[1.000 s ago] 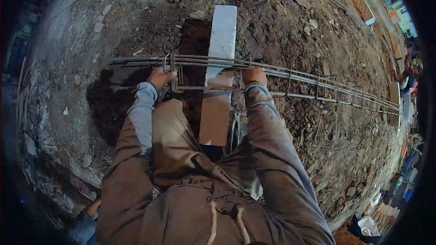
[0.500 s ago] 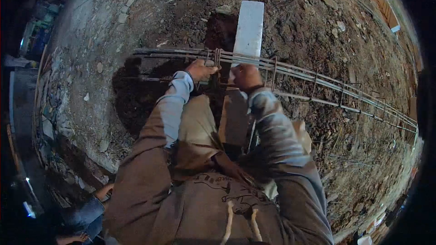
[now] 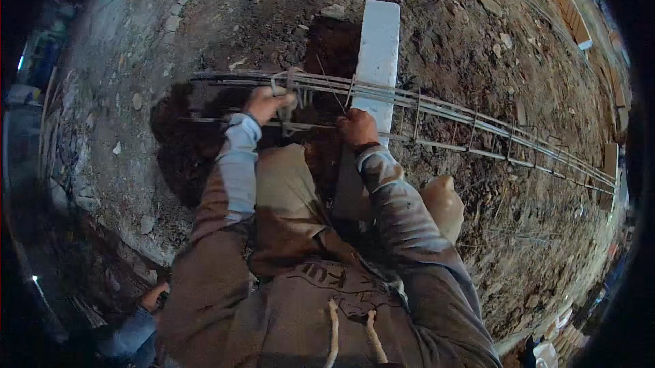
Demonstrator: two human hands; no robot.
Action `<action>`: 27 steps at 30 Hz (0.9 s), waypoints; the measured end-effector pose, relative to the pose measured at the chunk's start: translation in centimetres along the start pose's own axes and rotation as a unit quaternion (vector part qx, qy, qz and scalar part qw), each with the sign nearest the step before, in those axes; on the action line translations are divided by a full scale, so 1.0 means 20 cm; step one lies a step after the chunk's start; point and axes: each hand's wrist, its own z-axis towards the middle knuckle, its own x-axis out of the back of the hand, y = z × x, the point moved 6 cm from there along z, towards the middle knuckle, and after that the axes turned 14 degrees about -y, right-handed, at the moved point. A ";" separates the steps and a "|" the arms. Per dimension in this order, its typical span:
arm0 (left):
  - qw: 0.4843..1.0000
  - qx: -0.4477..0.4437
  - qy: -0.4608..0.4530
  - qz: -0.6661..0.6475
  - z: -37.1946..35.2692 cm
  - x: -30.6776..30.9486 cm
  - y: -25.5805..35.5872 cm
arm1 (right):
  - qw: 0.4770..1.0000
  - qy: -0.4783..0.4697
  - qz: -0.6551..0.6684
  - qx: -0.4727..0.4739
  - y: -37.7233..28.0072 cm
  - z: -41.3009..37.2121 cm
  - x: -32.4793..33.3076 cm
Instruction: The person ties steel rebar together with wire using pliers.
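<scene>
A long rebar cage [image 3: 471, 124] runs sideways before me, its bars joined at intervals by square stirrups. My left hand [image 3: 268, 104] is closed on a bunch of loose stirrups [image 3: 289, 85] hanging around the bars near the left end. Right of it, my right hand [image 3: 357, 127] is closed at a single stirrup [image 3: 351, 92], below the upper bars. A thin rod or wire [image 3: 329, 83] slants up to the left from these fingers. Under the cage lies a long white block [image 3: 377, 44]; its near part is in shadow.
Rough soil with stones [image 3: 333, 11] surrounds the cage. At the far right another block [image 3: 610, 167] lies under the cage's end. A brick-like stack [image 3: 573, 20] stands at the upper right. Another person's arm [image 3: 140, 324] shows at the lower left.
My left hand has moved left with the bunch of stirrups. A single stirrup now stands apart from the bunch at my right hand, which has shifted slightly left and lower.
</scene>
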 end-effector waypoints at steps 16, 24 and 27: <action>0.937 -0.037 0.168 0.303 -0.15 -0.19 0.50 | 0.920 0.216 0.270 0.186 -0.20 -0.33 0.62; 0.870 0.189 -0.143 0.432 0.08 -0.72 0.29 | 0.884 0.206 0.328 0.260 -0.08 -0.55 0.99; 0.896 0.197 -0.124 0.378 0.01 -0.71 0.28 | 0.822 0.266 0.421 0.277 -0.05 -0.72 1.18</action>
